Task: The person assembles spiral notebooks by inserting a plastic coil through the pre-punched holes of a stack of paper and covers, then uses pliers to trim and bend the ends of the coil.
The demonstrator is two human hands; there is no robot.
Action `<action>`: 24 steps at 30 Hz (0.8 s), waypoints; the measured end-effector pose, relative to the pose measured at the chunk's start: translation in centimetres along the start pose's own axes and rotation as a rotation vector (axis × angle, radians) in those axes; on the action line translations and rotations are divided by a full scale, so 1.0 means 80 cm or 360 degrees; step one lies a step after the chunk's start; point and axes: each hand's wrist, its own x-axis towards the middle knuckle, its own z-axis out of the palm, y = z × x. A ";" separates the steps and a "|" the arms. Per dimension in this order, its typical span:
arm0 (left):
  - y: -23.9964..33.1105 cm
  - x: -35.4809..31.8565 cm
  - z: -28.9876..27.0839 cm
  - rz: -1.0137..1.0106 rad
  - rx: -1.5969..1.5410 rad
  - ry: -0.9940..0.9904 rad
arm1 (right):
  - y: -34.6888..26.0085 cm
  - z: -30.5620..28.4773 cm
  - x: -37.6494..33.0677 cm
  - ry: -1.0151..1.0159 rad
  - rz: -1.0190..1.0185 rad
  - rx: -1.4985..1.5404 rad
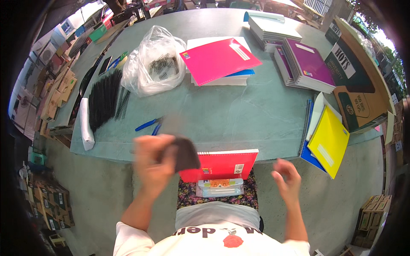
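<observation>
Head view: left hand (154, 164) grips a dark pad (186, 153) over the red notebook (222, 165); right hand (287, 178) spread, empty, blurred. Binding step presumably; steadying needed.

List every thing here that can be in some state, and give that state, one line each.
Left hand: blurred, gripping a dark object.
Right hand: empty, fingers curled.
Red notebook: closed, at the table edge.
Pink notebook: closed, atop a stack.
Plastic bag: open, black coils inside.
Yellow notebook: closed, overhanging the edge.
Blue pliers: lying flat.
</observation>
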 end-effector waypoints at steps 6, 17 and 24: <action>-0.001 -0.026 0.030 -0.0142 -0.0145 -0.0321 | 0.009 0.116 0.066 -0.0058 0.0416 0.0987; 0.000 -0.023 0.020 -0.0047 0.0056 -0.0397 | -0.022 0.106 0.061 -0.0357 0.0633 0.0993; -0.001 -0.031 0.038 0.0010 -0.0007 -0.0197 | -0.021 0.105 0.044 -0.0027 0.0545 0.1231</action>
